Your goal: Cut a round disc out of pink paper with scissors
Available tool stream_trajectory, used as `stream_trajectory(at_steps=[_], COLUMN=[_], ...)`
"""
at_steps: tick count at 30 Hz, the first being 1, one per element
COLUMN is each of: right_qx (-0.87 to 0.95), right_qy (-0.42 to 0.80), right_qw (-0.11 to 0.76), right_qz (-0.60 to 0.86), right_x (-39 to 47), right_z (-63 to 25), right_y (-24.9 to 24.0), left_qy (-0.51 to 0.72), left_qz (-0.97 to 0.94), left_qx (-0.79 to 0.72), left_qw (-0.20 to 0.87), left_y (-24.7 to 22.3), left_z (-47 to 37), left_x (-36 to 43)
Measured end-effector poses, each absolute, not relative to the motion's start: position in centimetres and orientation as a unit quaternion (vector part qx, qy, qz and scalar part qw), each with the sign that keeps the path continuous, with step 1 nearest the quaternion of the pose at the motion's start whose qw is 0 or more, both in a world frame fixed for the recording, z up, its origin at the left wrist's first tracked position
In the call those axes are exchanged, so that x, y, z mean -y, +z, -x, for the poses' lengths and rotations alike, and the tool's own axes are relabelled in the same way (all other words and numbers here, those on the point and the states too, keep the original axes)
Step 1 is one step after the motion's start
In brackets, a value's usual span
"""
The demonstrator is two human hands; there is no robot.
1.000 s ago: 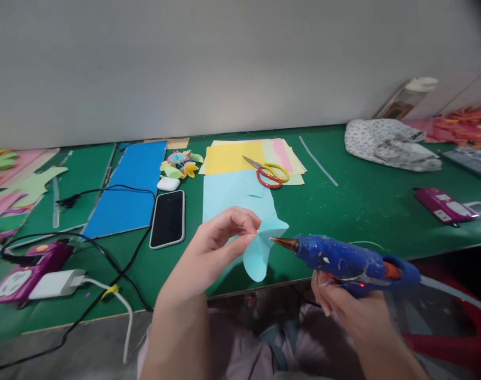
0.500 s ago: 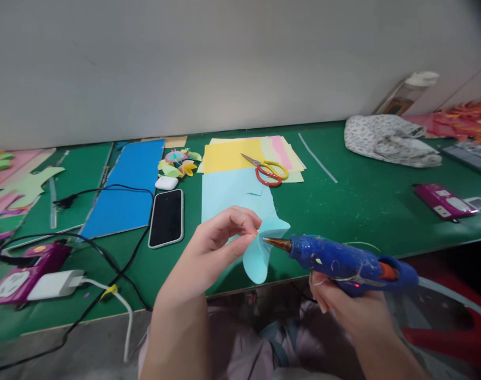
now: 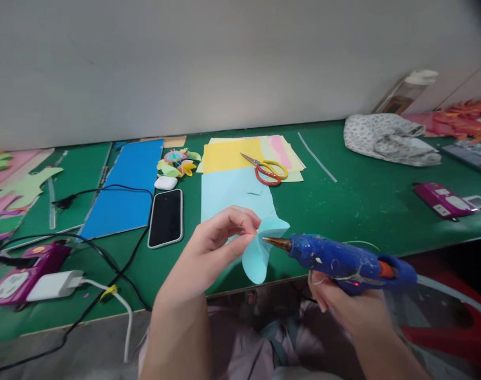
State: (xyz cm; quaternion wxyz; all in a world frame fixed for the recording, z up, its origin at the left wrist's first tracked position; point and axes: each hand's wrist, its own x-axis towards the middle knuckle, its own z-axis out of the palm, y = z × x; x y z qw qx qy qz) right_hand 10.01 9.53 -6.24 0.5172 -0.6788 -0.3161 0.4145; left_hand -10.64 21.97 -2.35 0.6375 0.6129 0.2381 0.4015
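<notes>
A green table (image 3: 343,206) carried paper sheets (image 3: 232,158), a phone (image 3: 166,217) and scissors (image 3: 266,170). Over its near edge the right hand (image 3: 351,311) gripped a blue glue gun (image 3: 343,259), nozzle touching a curled petal (image 3: 260,250) pinched in the left hand (image 3: 217,248) fingers.

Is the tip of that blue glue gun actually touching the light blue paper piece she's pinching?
Cannot tell. In the head view the glue gun nozzle tip meets the curled paper piece edge, with no gap showing, but depth is unclear.
</notes>
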Motion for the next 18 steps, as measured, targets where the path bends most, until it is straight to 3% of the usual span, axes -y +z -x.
stream_trajectory(at_steps=[11,18], right_qx=[0.286,0.309], right_qy=[0.396,0.406], right_qw=[0.468,0.525], right_qz=[0.737,0.681], right_x=[-9.51,-9.45], right_z=[-9.67,-9.80], right_y=[-5.59,-5.88], left_qy=[0.405,0.401], left_qz=[-0.614,-0.620], left_qx=[-0.238,-0.243], left_qw=[0.634,0.629], left_y=[-2.50,-2.46], left_z=[10.63,10.69], left_x=[-22.07,-21.98])
